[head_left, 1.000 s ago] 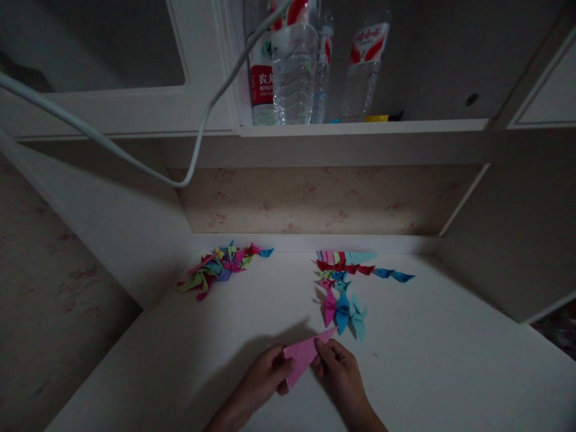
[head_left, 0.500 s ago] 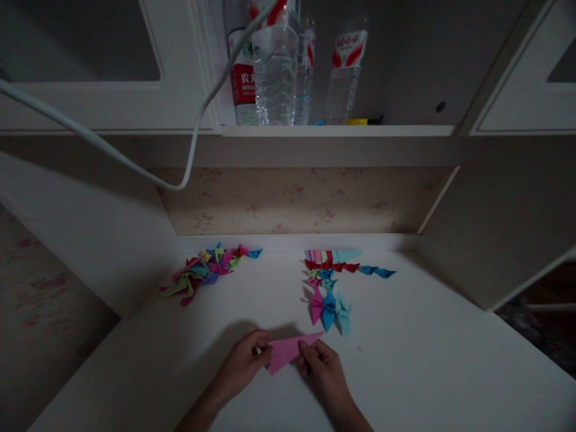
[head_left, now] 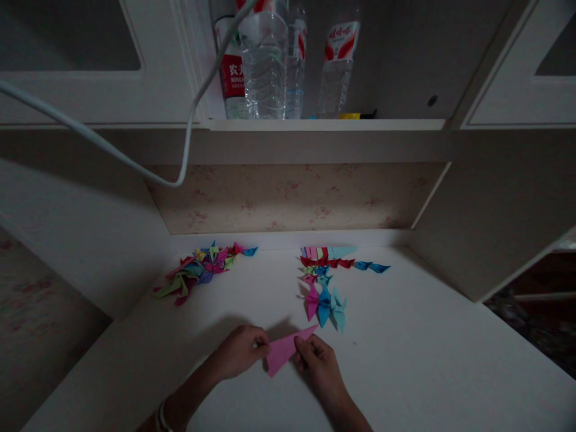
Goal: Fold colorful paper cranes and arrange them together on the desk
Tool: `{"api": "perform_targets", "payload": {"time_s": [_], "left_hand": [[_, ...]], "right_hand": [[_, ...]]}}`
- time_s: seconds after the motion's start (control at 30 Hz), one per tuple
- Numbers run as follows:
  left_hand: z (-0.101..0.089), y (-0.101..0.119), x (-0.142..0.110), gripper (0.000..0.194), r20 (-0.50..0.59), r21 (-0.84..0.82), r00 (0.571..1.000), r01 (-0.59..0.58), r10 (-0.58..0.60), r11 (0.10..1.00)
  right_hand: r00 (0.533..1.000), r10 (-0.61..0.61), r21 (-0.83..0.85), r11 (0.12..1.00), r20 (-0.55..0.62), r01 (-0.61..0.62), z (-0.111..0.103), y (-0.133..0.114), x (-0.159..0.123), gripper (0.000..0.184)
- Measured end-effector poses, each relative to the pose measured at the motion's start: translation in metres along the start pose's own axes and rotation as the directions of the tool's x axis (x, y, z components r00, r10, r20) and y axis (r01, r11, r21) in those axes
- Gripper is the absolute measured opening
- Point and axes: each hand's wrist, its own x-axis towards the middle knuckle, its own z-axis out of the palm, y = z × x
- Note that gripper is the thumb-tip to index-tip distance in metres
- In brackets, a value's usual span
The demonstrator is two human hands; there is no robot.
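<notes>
The left hand now seemingly pinches the folded pink paper only by its edge, leaving the right hand gripping and steadying it

Matt, smooth-faced paper is seen in the pink piece, and matt paper likewise in the folded pile at far left and the folded figures to the right. The tabletop is finished smooth and dull, while glossy, rippled clear plastic is shown by the bottles.
</notes>
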Motion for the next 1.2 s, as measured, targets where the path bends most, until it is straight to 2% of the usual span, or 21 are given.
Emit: {"api": "perform_targets", "payload": {"time_s": [0.17, 0.33, 0.4, 0.5, 0.6, 0.67, 0.77, 0.83, 0.9, 1.03, 1.2], "left_hand": [[-0.014, 0.011, 0.014, 0.024, 0.09, 0.035, 0.996, -0.013, 0.01, 0.999], [-0.026, 0.028, 0.034, 0.025, -0.002, 0.12, 0.996, -0.085, 0.085, 0.989], [-0.029, 0.035, 0.044, 0.026, -0.016, 0.123, 0.994, -0.11, 0.113, 0.986], [-0.037, 0.044, 0.066, 0.027, -0.05, 0.083, 0.991, -0.122, 0.126, 0.989], [-0.049, 0.051, 0.1, 0.029, -0.126, 0.051, 0.986, -0.107, 0.113, 0.993], [-0.057, 0.056, 0.126, 0.03, -0.165, 0.067, 0.98, -0.104, 0.114, 0.992], [-0.064, 0.063, 0.163, 0.026, -0.194, 0.135, 0.975, -0.084, 0.109, 0.987], [-0.066, 0.068, 0.183, 0.024, -0.199, 0.193, 0.974, -0.066, 0.105, 0.979], [-0.065, 0.074, 0.199, 0.023, -0.198, 0.253, 0.974, -0.058, 0.11, 0.966], [-0.059, 0.086, 0.225, 0.021, -0.203, 0.356, 0.967, -0.071, 0.152, 0.932], [-0.042, 0.1, 0.262, 0.025, -0.18, 0.399, 0.971, -0.072, 0.155, 0.914]], "right_hand": [[0.999, 0.029, 0.079, 0.997, -0.033, -0.026, -0.002, 0.0, 0.002, 0.04], [0.994, 0.092, 0.142, 0.986, -0.055, -0.083, -0.013, -0.004, -0.01, 0.039], [0.989, 0.119, 0.063, 0.992, -0.093, -0.113, -0.028, -0.009, -0.022, 0.04], [0.968, 0.12, -0.176, 0.971, -0.222, -0.161, -0.062, -0.017, -0.041, 0.041], [0.939, 0.119, -0.398, 0.883, -0.323, -0.249, -0.098, -0.025, -0.054, 0.045], [0.92, 0.092, -0.505, 0.813, -0.381, -0.29, -0.112, -0.028, -0.058, 0.046], [0.914, 0.051, -0.659, 0.676, -0.403, -0.329, -0.112, -0.028, -0.057, 0.046], [0.923, 0.029, -0.756, 0.564, -0.385, -0.333, -0.105, -0.027, -0.054, 0.046], [0.937, -0.001, -0.816, 0.492, -0.351, -0.305, -0.099, -0.025, -0.051, 0.046], [0.948, -0.048, -0.838, 0.483, -0.314, -0.253, -0.101, -0.021, -0.048, 0.051], [0.934, -0.035, -0.836, 0.458, -0.356, -0.301, -0.104, -0.02, -0.046, 0.05]]}}
